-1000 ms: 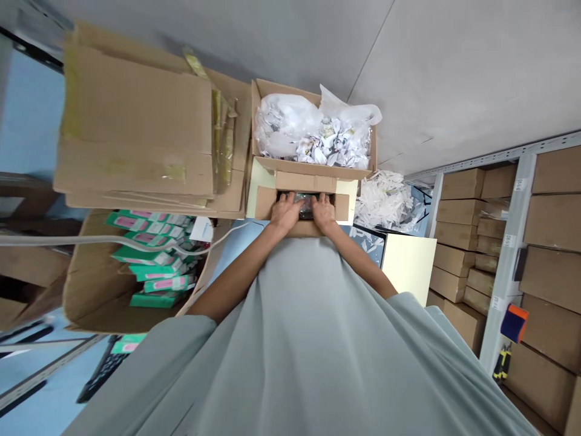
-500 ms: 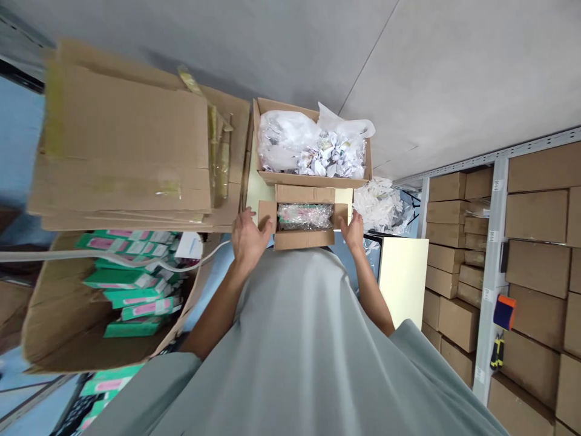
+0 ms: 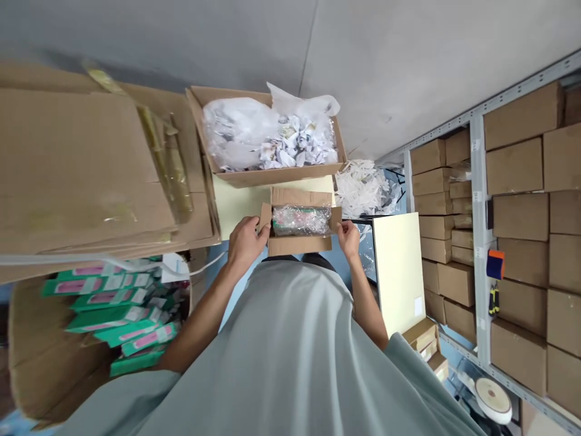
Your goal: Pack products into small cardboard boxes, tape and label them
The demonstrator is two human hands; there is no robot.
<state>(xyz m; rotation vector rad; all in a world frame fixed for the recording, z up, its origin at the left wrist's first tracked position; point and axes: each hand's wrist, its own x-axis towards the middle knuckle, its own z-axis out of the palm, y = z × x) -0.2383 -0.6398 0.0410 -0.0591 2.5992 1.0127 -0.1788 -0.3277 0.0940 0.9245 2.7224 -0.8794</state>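
Observation:
A small open cardboard box point(image 3: 297, 244) sits in front of me on a pale yellow surface point(image 3: 236, 200). Inside it lies a packet wrapped in clear plastic point(image 3: 301, 219). My left hand point(image 3: 245, 241) pinches the box's left flap. My right hand point(image 3: 348, 237) grips the right flap. All of the box's flaps stand open.
Behind it stands a larger carton point(image 3: 267, 175) full of crumpled paper and plastic. Flattened cardboard sheets point(image 3: 86, 175) are stacked at the left above a box of green and pink packets point(image 3: 113, 309). Shelves of brown cartons point(image 3: 521, 230) fill the right. A pale board point(image 3: 399, 266) leans nearby.
My hands left the inside of the small box, moved out to its sides and took hold of the side flaps. The wrapped packet is now uncovered. My view shifted to the right.

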